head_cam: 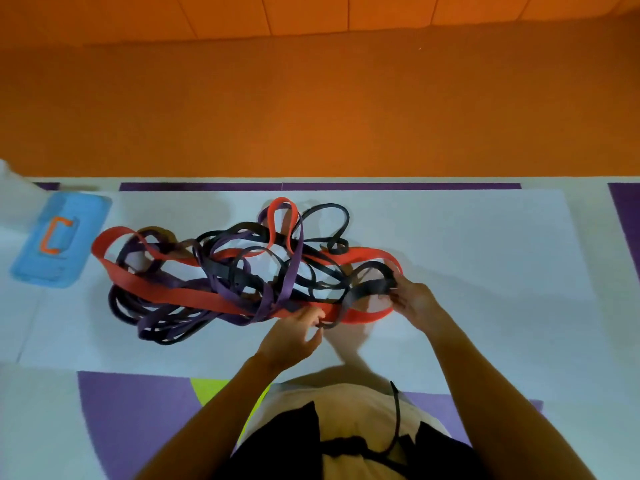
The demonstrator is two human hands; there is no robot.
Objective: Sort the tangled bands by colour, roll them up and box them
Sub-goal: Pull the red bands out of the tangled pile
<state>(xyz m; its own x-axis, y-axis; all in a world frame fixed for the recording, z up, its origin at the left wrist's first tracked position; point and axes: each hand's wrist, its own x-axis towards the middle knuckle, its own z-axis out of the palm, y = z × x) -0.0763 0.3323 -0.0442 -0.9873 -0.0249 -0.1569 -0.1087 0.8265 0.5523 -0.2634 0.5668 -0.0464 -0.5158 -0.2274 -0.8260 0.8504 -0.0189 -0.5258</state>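
Pale-blue flat plastic box w/ orange clasp (60,237) lies far left on white floor sheet (485,254). Tangle of red, purple & black flat rubber bands (242,271) sits just right of it. L hand (294,337) fingers pinch black band (375,287) at near loop; R hand (415,301) fingers pinch it at tangle's right end.

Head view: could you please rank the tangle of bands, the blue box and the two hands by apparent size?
1. tangle of bands
2. blue box
3. left hand and right hand look alike, so unranked
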